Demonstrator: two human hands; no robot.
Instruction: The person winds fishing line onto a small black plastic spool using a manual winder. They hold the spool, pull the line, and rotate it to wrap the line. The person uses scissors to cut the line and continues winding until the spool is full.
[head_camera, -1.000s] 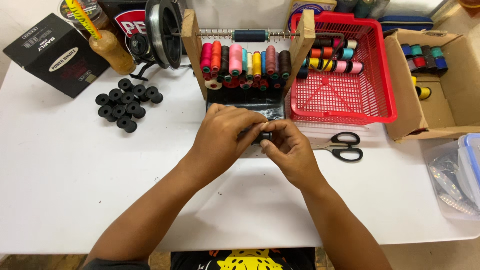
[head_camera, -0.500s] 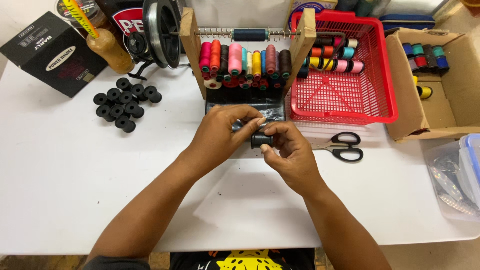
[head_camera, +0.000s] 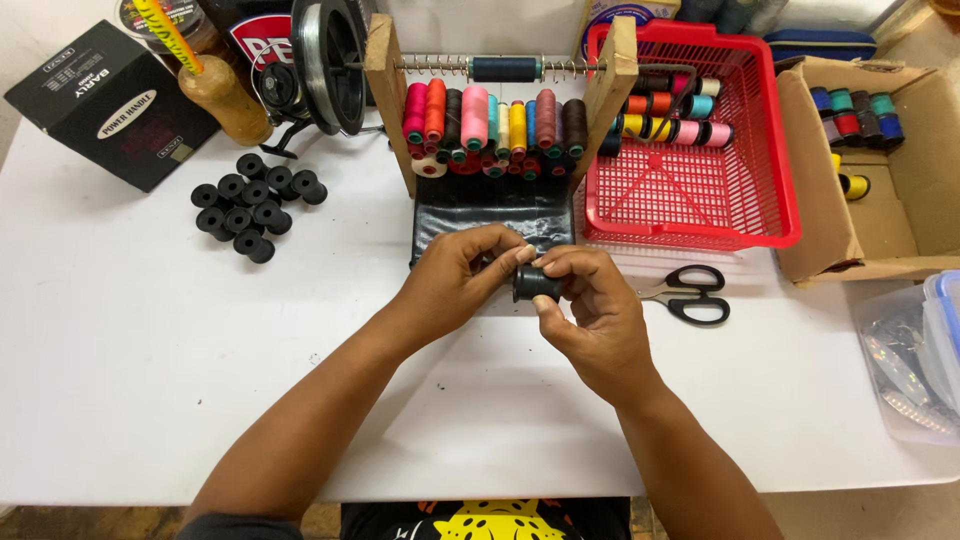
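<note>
Both hands, left hand (head_camera: 462, 275) and right hand (head_camera: 590, 310), pinch a black spool (head_camera: 534, 283): probably light, rigid, smooth; best gripped by its flanged ends.

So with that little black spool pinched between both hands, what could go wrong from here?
1. The black spool is held only by fingertips of the left hand and right hand; it might slip, drop to the white table and roll.
2. The scissors lie right beside the right hand, so a sideways move could knock them.
</note>
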